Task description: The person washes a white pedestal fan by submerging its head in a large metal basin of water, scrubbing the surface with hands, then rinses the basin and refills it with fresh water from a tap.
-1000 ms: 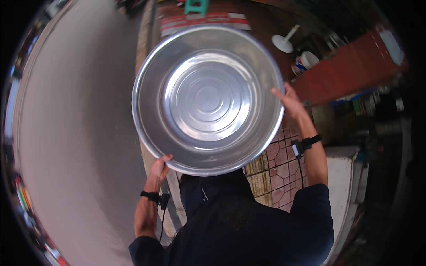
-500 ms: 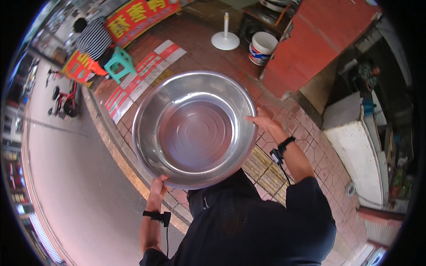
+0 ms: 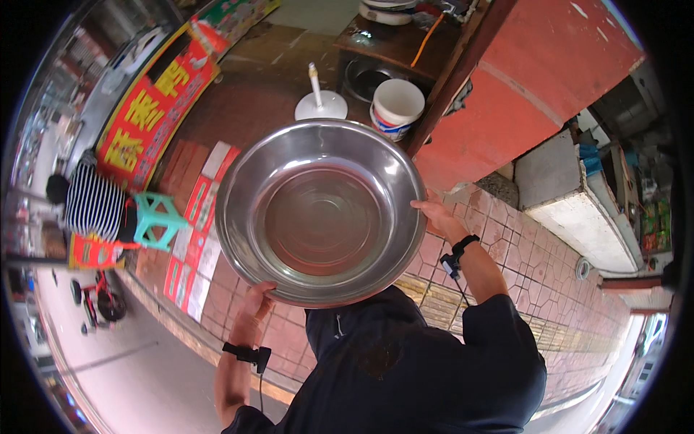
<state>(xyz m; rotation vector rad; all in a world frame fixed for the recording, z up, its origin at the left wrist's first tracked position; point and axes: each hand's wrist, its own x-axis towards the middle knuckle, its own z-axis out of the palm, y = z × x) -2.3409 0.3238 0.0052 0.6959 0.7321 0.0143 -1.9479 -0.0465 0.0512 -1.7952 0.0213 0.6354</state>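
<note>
Between my two hands is a wide, shiny metal basin [image 3: 322,224], its open top facing up and nothing visible inside it. My left hand [image 3: 256,302] grips the near left rim, with the thumb over the edge and the other fingers hidden underneath. On the right side of the basin, my right hand [image 3: 436,215] is closed round the rim, thumb on top. Each wrist wears a black strap with a small device and a cable.
Ahead stand a white pole base [image 3: 320,105], a white bucket [image 3: 398,103] and a dark table [image 3: 394,47]. A red panel [image 3: 499,94] rises at the right, near a white counter [image 3: 578,210]. At the left, a person in a striped top [image 3: 94,199] is beside a green stool [image 3: 157,219].
My view has turned left and moved forward over the pavement. The bucket and pole base now appear nearer the basin, which stays held in both hands.
</note>
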